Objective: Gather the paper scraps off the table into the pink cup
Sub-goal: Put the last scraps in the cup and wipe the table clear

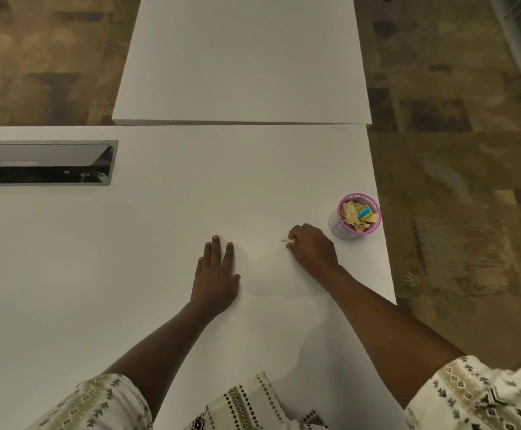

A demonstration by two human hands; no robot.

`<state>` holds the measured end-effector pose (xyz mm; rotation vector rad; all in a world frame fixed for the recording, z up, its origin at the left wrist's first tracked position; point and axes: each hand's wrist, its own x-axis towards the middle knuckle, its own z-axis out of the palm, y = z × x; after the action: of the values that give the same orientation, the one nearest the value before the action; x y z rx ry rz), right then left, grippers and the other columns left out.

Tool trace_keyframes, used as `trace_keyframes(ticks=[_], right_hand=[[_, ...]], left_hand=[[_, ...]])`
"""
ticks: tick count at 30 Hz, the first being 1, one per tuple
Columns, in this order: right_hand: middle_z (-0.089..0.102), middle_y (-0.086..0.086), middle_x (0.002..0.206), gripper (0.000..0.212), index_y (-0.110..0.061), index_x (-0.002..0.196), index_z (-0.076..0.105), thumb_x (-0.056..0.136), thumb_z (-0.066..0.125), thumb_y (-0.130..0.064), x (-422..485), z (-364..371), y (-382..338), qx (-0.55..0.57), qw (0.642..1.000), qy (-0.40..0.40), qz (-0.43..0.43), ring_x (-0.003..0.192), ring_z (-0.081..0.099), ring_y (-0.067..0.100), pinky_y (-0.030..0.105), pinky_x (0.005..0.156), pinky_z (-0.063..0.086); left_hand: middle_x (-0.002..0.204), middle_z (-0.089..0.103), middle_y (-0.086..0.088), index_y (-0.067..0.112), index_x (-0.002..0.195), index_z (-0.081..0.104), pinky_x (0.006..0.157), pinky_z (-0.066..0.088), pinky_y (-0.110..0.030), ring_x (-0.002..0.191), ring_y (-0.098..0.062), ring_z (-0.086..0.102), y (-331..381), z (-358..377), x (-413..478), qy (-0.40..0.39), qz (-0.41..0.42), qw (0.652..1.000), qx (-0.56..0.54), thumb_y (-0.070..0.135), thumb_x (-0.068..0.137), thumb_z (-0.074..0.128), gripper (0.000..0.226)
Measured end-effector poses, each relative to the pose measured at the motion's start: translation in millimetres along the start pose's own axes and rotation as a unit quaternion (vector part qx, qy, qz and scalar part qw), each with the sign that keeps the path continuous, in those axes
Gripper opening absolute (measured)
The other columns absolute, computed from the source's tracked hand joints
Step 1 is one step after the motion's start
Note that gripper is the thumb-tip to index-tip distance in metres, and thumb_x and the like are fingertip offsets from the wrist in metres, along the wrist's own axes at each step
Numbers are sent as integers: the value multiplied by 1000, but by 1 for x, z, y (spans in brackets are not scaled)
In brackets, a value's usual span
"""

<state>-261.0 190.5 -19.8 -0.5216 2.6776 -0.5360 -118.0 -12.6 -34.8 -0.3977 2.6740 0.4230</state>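
White tabletop (160, 243) carries both bare hands. Her left hand (216, 274) lies flat, palm down, fingers spread and gripping nothing. Just to its right, the right hand (313, 248) is curled, fingertips pinched near a small pale paper scrap (283, 240) at its far-left knuckles; whether it grips anything I cannot tell. Beyond that hand's right side stands the pink cup (357, 217), near the table edge, holding tan scraps.
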Motion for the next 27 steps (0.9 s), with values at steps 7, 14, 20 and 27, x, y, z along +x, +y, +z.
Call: trace_keyframes(ticks=[7,14,20,27], right_hand=[[61,7,99,11,-12,96,58,94,48,-10,13,5,-17,-147,986,8,-74,94,55,30,31,62,34],[60,10,103,26,-10,101,55,83,43,5,26,1,-30,-227,968,-65,-91,97,58,29,31,65,34],[27,4,68,31,-13,64,25,82,42,6,39,-3,-34,-218,964,-143,-60,86,43,20,24,54,22],[63,9,96,17,-8,92,59,77,54,-14,40,-7,-30,-92,991,-99,16,89,61,32,30,70,41]], left_hand=[[166,-13,-18,14,160,2,125,15,-47,155,-37,-5,1,1,-1,9,6,1000,-1,36,99,46,77],[166,-13,-18,14,160,3,125,15,-48,155,-38,-4,0,3,-1,13,3,1000,-3,35,100,45,76],[166,-14,-18,14,160,2,125,15,-49,155,-37,-6,1,3,-2,10,4,1000,-10,35,100,44,76],[166,-15,-18,14,160,2,125,15,-48,155,-37,-5,0,4,0,7,1,1000,-6,36,100,45,77]])
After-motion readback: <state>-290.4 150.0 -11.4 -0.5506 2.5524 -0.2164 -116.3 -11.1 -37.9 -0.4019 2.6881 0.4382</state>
